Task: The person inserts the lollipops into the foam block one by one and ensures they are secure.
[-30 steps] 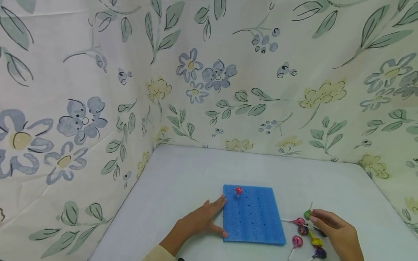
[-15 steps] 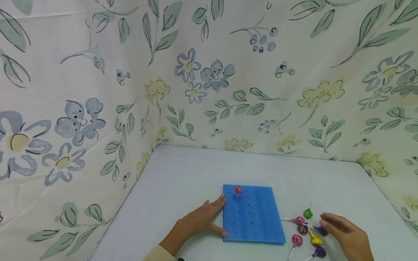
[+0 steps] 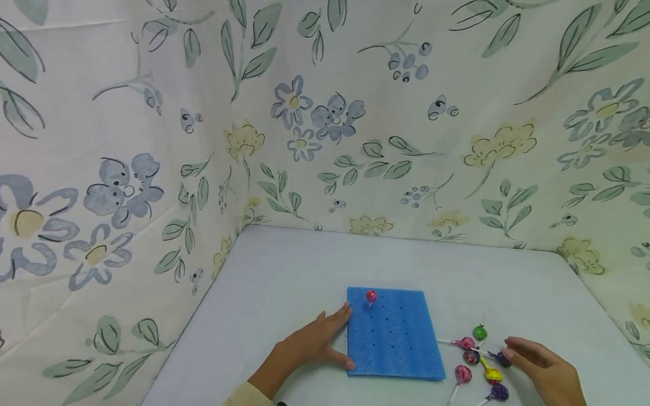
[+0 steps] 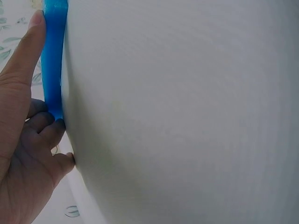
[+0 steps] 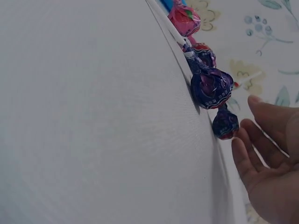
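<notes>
So the left hand (image 3: 310, 345) is planted flat against the 9 o'clock edge of the blue foam block (image 3: 393, 334), fingers straight, thumb along the near corner. It's bracing, not gripping anything. One red lollipop (image 3: 371, 296) already stands in a hole up at the block's 11 o'clock corner.

The right hand (image 3: 543, 369) sits at 3 o'clock from the block, fingers loosely spread and empty, tips right next to the dark purple lollipop (image 3: 503, 358) in the loose pile (image 3: 479, 361) on the white table (image 3: 284, 282). From the wrist view I can't tell if the fingertips (image 5: 254, 140) actually touch the wrapper; looks like a hair apart.

If I were doing this bit, I'd go for the stick rather than the candy head, since the sticks cross each other and grabbing the head will probably drag its neighbours along. Pinch low on the stick with thumb and index, lift straight up clear of the green one (image 3: 479, 332) at 12 o'clock of the pile, and keep that left hand pressing so the foam doesn't skate.
</notes>
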### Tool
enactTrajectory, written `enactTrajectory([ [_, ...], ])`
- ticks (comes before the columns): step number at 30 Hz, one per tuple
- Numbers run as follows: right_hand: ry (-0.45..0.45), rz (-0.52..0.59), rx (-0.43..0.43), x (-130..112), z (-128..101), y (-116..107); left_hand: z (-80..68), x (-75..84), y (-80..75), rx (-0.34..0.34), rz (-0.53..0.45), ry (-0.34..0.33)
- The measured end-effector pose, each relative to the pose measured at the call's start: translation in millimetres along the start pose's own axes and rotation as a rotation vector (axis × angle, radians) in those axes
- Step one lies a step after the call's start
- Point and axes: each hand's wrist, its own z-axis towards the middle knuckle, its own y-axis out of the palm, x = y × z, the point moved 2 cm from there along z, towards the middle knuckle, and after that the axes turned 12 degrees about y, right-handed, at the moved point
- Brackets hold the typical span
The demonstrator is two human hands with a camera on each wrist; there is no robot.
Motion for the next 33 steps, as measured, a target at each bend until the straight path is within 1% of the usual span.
enactTrajectory([
  [4, 0.007, -0.018, -0.016, 5.0, 5.2, -1.1, 0.8, 0.2, 0.4, -0.003, 0.008, -0.010],
  [12, -0.027, -0.082, -0.037, 11.3, 14.2, 0.2, -0.7, 2.5, -1.9, -0.002, 0.005, -0.020],
  [17, -0.035, -0.086, -0.046, 13.2, 15.8, 3.5, -1.6, 3.6, -2.2, -0.008, 0.001, -0.023],
  [20, -0.036, -0.089, -0.075, 14.3, 15.2, 4.7, -1.6, 3.6, -2.2, -0.009, -0.002, -0.022],
  [26, -0.051, -0.131, -0.155, 13.8, 12.8, 3.4, -1.3, 3.8, -3.1, -0.007, -0.006, -0.018],
  [33, -0.064, -0.204, -0.192, 13.5, 12.5, 1.1, -1.7, 3.6, -3.0, -0.007, -0.003, -0.011],
])
